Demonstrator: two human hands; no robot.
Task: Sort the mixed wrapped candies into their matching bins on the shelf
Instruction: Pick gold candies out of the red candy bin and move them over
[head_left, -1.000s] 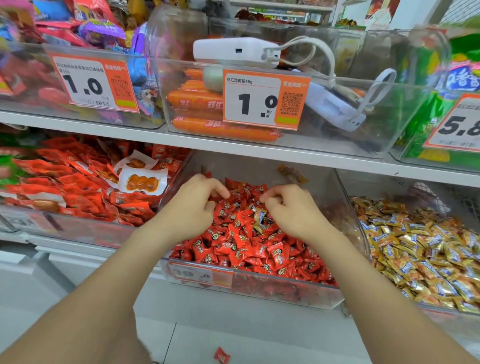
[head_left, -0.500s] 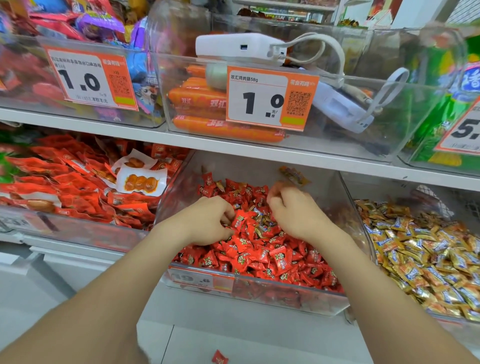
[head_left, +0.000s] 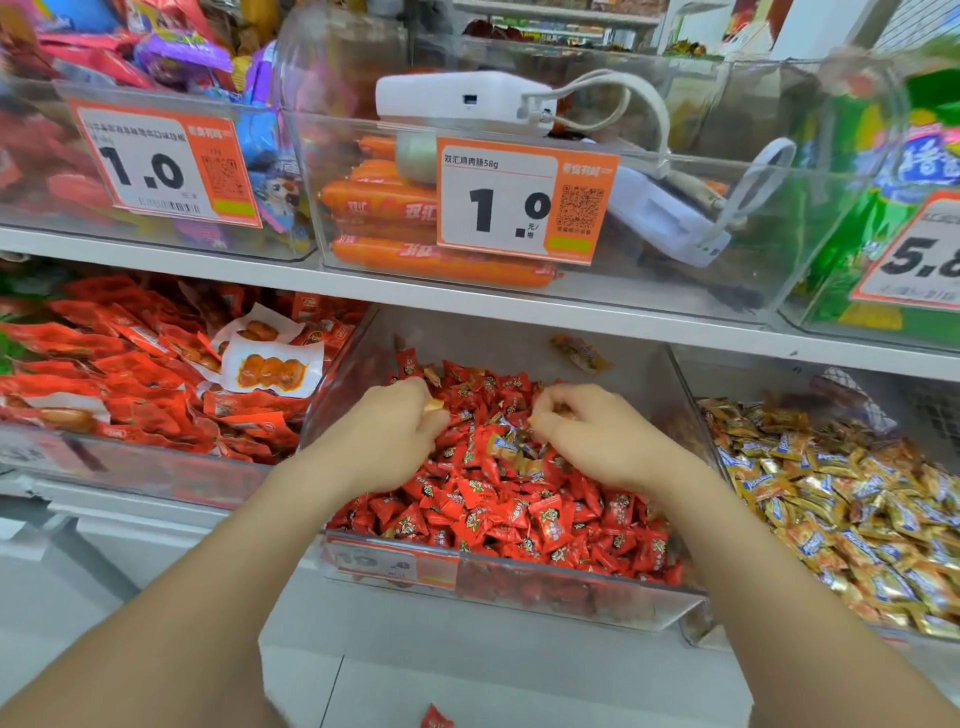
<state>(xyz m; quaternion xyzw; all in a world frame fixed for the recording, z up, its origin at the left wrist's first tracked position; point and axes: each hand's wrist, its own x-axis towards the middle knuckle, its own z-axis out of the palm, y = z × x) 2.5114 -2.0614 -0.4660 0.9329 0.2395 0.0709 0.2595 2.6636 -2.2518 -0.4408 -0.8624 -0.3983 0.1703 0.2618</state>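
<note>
**Three bins below, sausage bin above**

We see the middle bin (head_left: 571, 592) with wrapped candies (head_left: 519, 509) piled in it. The left hand (head_left: 384, 441) and right hand (head_left: 597, 441) are side by side on the pile. A lone candy (head_left: 579, 353) lies behind the pile. Snack packets (head_left: 130, 374) fill the bin to the left, and other candies (head_left: 857, 493) the bin to the right. Above the shelf board (head_left: 467, 306), the upper bin (head_left: 649, 291) holds sausages (head_left: 389, 208), with a price tag (head_left: 524, 200) on its front and a power bank (head_left: 462, 96) on top. A dropped candy (head_left: 435, 717) lies on the floor in front.

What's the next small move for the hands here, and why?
Probably carry the gold candy pinched in the left hand over to the gold-candy bin on the right. It sits above the red-candy bin, where it doesn't belong; the right hand is curled among stray gold wrappers, contents unclear.
</note>
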